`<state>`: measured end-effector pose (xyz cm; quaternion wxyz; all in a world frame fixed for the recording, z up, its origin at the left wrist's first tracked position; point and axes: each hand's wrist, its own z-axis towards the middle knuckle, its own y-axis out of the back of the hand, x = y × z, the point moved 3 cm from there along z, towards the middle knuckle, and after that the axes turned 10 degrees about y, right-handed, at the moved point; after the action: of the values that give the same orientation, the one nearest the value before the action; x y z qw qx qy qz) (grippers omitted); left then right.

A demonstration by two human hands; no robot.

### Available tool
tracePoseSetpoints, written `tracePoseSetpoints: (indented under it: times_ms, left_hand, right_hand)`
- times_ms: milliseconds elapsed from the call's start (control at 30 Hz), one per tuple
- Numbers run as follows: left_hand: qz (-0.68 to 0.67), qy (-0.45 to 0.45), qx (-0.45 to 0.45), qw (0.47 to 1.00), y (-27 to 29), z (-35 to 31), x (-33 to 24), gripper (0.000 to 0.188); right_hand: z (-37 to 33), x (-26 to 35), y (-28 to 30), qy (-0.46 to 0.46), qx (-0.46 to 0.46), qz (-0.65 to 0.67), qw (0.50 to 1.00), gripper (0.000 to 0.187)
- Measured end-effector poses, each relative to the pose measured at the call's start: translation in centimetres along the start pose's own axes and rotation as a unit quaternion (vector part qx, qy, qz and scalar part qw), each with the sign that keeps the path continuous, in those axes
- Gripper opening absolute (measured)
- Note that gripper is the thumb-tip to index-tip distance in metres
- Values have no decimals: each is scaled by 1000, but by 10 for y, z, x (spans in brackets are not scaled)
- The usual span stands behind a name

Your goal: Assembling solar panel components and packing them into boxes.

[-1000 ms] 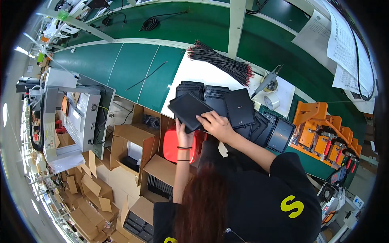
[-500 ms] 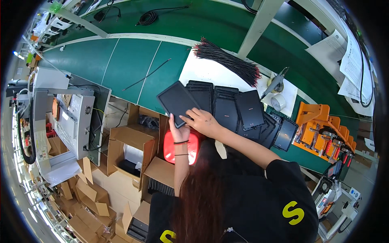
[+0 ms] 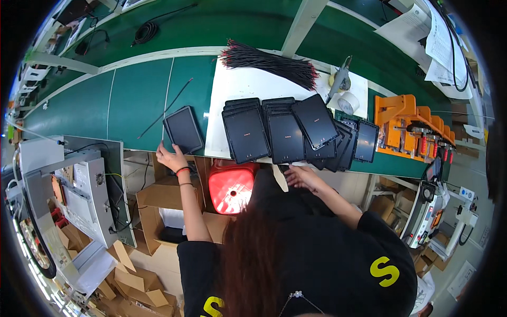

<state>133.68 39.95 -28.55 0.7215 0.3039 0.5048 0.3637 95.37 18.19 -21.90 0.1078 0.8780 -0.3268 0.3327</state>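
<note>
A dark tablet-like panel (image 3: 183, 129) with a raised black rim lies tilted on the green bench, left of the white sheet. My left hand (image 3: 171, 158) is at its near left corner, fingers apart, the thumb close to the rim. Below the bench edge, my right hand (image 3: 305, 178) hangs with loosely spread fingers and holds nothing. Beside it is a pale flat strip (image 3: 280, 178). In front of me, black rectangular housings (image 3: 245, 136) lie in overlapping rows, one (image 3: 315, 121) askew on top. A thin black cable (image 3: 165, 109) passes just left of the panel.
A bundle of black wires with red ends (image 3: 269, 64) lies at the back of the white sheet (image 3: 217, 119). A tape roll (image 3: 348, 103) and an orange fixture (image 3: 412, 127) stand to the right. Under the bench are a red stool (image 3: 232, 187) and open cardboard boxes (image 3: 169, 198).
The panel, held up in both hands before, now rests on the bench farther left. My left hand has moved left with it; my right hand has left it and dropped to the bench edge.
</note>
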Motion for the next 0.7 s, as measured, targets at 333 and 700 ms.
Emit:
tracePoseSetpoints:
  times_ms: [333,700]
  left_hand:
    - [-60,119,131,982,33,-180,-139,65]
    - [-446,460,498,584,-7,-271,-170,27]
  right_hand:
    - [-10,73,80,281,-441,-510,683,70]
    - [24,24,133,199,-399,-415,793,70]
